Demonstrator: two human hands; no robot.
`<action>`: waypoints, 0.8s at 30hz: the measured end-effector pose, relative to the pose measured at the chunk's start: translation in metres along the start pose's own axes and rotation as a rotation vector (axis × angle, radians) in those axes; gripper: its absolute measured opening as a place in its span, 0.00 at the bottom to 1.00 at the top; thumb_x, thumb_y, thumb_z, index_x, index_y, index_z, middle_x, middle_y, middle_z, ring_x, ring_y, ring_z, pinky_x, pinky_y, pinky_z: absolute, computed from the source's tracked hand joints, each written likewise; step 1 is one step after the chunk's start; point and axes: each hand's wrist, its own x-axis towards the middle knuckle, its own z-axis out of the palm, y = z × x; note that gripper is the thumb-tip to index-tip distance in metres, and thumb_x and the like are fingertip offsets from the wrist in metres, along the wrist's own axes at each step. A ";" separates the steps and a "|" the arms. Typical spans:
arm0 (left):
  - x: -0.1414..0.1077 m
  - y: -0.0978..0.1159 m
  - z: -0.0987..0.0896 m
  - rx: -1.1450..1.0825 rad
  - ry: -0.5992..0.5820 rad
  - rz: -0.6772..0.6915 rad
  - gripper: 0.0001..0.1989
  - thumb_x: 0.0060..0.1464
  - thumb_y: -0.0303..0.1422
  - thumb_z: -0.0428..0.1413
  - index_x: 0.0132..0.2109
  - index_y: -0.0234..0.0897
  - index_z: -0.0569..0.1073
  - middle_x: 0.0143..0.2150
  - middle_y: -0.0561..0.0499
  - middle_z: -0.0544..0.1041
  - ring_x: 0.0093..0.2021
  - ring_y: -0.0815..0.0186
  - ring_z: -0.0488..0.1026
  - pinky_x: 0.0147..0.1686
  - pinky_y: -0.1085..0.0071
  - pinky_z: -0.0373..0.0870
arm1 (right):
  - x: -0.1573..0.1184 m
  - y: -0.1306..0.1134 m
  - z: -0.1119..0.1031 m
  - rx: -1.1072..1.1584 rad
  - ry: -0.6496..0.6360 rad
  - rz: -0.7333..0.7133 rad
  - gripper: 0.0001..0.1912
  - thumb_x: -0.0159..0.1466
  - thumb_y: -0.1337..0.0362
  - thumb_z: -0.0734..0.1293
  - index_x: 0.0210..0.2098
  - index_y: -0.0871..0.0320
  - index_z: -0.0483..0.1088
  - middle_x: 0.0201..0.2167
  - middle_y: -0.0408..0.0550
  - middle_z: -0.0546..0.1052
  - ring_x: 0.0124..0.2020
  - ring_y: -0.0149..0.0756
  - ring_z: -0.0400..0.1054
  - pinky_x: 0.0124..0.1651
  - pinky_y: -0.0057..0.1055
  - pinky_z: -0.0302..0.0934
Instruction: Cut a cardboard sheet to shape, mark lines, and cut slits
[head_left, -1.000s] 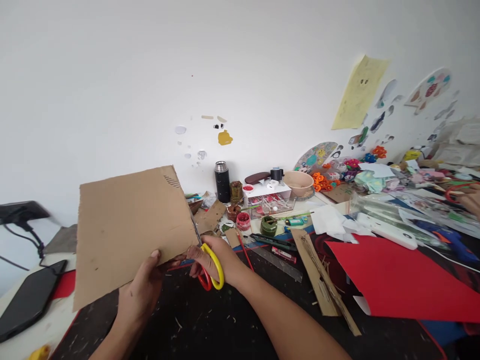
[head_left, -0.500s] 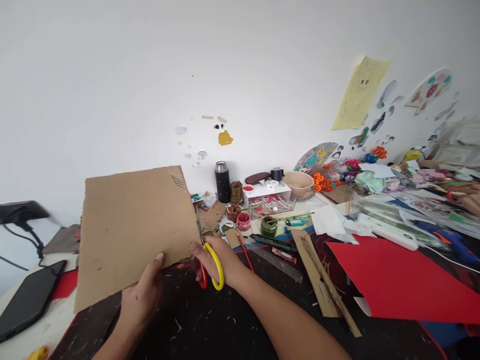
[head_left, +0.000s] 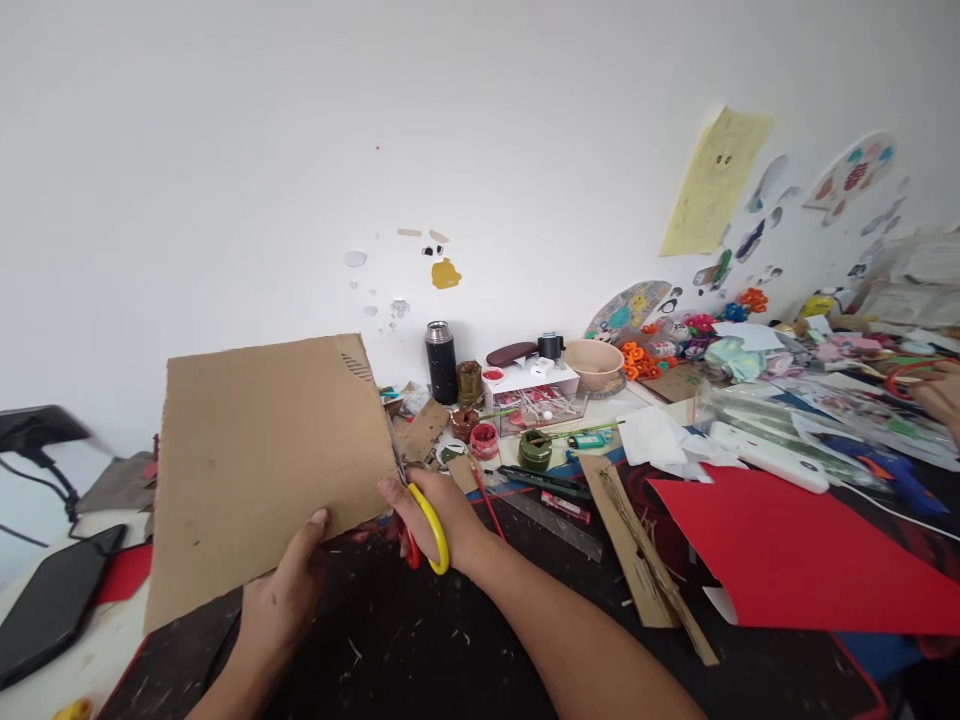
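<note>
**While the left hand (head_left: 289,580) grips the cardboard (head_left: 274,465), the right hand (head_left: 442,510) holds scissors (head_left: 441,546) at its edge**

The cardboard stands tilted up beyond the left hand and to the left of the right one, its near edge pinched with the left thumb flat on the front face. The right hand is closed round the scissors' handles, a yellow loop and a red one, with the blades pointing away from it along the cardboard's right edge.

To cut well here, I would judge it best to keep the left thumb firm but clear of the blades' line, since it sits near the lower right corner. Thick board probably wants short, full bites deep in the blades, with the left hand turning the sheet and the right wrist held straight. Dropping the sheet's far side would likely help the eye follow the edge.

The left fingers are hidden behind the board, and so are most of the right fingers behind the handles. Only a thin grey sliver of blade shows just past the right thumb, so I cannot tell whether the blades are parted or how far they bite. Well to the right of both hands, what looks like another person's hand (head_left: 941,392) is cut off by the frame.
</note>
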 end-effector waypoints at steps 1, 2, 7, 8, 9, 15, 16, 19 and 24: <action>0.000 0.001 0.001 -0.009 -0.007 -0.008 0.16 0.58 0.47 0.60 0.36 0.40 0.84 0.35 0.43 0.87 0.49 0.44 0.86 0.62 0.48 0.79 | 0.000 -0.001 0.000 0.011 -0.002 0.004 0.33 0.73 0.30 0.62 0.37 0.55 0.69 0.21 0.39 0.74 0.16 0.30 0.69 0.17 0.22 0.59; 0.000 0.001 0.001 -0.015 -0.007 -0.012 0.16 0.58 0.47 0.60 0.36 0.40 0.84 0.34 0.43 0.86 0.48 0.45 0.86 0.61 0.49 0.80 | -0.001 -0.001 0.000 0.026 -0.004 0.009 0.33 0.73 0.30 0.62 0.37 0.55 0.69 0.21 0.39 0.74 0.16 0.30 0.69 0.17 0.23 0.59; 0.000 -0.002 0.000 0.003 0.018 -0.012 0.17 0.57 0.50 0.61 0.39 0.41 0.83 0.39 0.45 0.88 0.51 0.45 0.85 0.65 0.50 0.76 | -0.003 -0.004 0.000 0.034 0.010 0.014 0.31 0.75 0.32 0.61 0.35 0.54 0.68 0.20 0.38 0.71 0.15 0.30 0.69 0.17 0.23 0.59; 0.000 -0.003 -0.001 0.028 0.018 0.002 0.17 0.57 0.50 0.62 0.39 0.42 0.83 0.40 0.45 0.88 0.52 0.45 0.85 0.67 0.50 0.74 | -0.003 -0.004 0.000 0.018 0.013 0.014 0.31 0.75 0.33 0.61 0.35 0.54 0.67 0.19 0.37 0.71 0.15 0.30 0.68 0.18 0.23 0.59; 0.000 -0.005 -0.001 0.052 0.011 0.020 0.16 0.56 0.50 0.62 0.38 0.42 0.83 0.41 0.45 0.88 0.53 0.45 0.85 0.68 0.49 0.73 | -0.004 -0.005 0.000 0.002 0.016 0.016 0.31 0.76 0.33 0.60 0.35 0.54 0.67 0.19 0.37 0.70 0.15 0.30 0.68 0.18 0.23 0.58; -0.001 -0.012 -0.003 0.098 -0.021 0.117 0.15 0.56 0.48 0.62 0.40 0.43 0.84 0.46 0.43 0.88 0.57 0.43 0.83 0.72 0.46 0.68 | -0.004 -0.005 -0.001 -0.086 0.035 0.019 0.29 0.78 0.36 0.59 0.33 0.54 0.65 0.16 0.36 0.67 0.15 0.31 0.67 0.23 0.25 0.59; -0.002 -0.012 -0.003 0.102 -0.020 0.128 0.15 0.55 0.48 0.63 0.40 0.43 0.84 0.47 0.43 0.88 0.58 0.42 0.83 0.72 0.45 0.67 | -0.004 -0.005 -0.001 -0.097 0.040 0.019 0.29 0.78 0.37 0.59 0.33 0.54 0.65 0.16 0.36 0.67 0.15 0.31 0.67 0.24 0.26 0.58; -0.001 -0.011 -0.004 0.109 0.000 0.141 0.16 0.51 0.49 0.64 0.39 0.44 0.83 0.45 0.43 0.88 0.55 0.41 0.83 0.71 0.43 0.68 | -0.002 -0.003 -0.001 -0.109 0.035 0.021 0.30 0.79 0.37 0.58 0.33 0.54 0.65 0.15 0.36 0.67 0.16 0.31 0.67 0.25 0.26 0.59; 0.000 -0.012 -0.004 0.112 0.013 0.146 0.15 0.50 0.49 0.64 0.38 0.44 0.81 0.43 0.42 0.87 0.57 0.41 0.83 0.71 0.44 0.68 | -0.001 0.001 0.002 -0.077 0.031 0.033 0.32 0.78 0.35 0.57 0.31 0.53 0.63 0.13 0.36 0.66 0.13 0.31 0.65 0.22 0.25 0.57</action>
